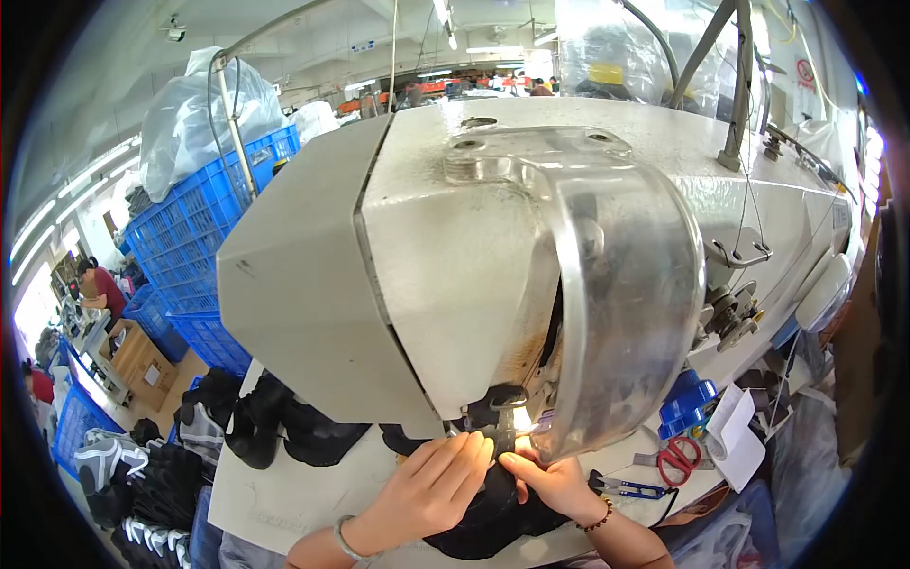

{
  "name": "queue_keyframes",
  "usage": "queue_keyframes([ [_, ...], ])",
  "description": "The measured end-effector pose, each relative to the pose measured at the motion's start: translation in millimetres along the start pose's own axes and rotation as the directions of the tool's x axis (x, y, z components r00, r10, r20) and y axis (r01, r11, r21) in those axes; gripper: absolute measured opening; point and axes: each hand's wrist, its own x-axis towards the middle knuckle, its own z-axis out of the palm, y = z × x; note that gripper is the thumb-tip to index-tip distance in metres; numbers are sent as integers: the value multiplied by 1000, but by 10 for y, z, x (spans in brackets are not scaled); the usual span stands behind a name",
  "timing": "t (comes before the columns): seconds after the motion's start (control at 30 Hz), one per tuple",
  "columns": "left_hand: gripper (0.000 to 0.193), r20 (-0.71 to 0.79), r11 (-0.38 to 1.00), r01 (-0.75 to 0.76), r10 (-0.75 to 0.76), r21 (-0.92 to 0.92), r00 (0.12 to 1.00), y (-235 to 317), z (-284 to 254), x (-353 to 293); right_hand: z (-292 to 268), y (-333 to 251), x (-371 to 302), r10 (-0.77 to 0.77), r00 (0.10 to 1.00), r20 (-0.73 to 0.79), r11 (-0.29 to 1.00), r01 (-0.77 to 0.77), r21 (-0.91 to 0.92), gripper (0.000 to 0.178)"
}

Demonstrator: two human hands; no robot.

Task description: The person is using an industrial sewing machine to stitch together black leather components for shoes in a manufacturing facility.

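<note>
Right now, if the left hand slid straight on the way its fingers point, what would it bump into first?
For the left hand, most likely the black piece at its fingertips, then the sewing machine; depth is hard to judge there.

Black pliant piece (488, 522) held by the middle of the counter's (275, 488) near edge.
It is plain and dark, cloth-like, its broad part spreading low over the counter with a rounded outline toward the near edge. Away from that edge it narrows and rises between the left fingers (455, 465) and the right fingers (519, 466), which grip it from either side. Its far end is partly covered and hard to tell from the dark parts beyond.
</note>
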Motion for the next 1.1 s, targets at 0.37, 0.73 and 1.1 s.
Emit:
queue_keyframes([
  [0.37, 28, -5, 1000, 18, -18, 16, 1000, 2, 64, 2, -42, 107, 17, 25, 1000, 11, 995, -24, -98, 21],
  [0.73, 25, -56, 974, 126, -139, -189, 989, 13, 182, -112, -106, 199, -128, -2, 995, -101, 1000, 2, -2, 11],
  [1.1, 29, -101, 839, 171, -258, -517, 961, -98, 249, -176, -206, -79, 77, -679, 347, 648, -318, 656, -684, 28],
])
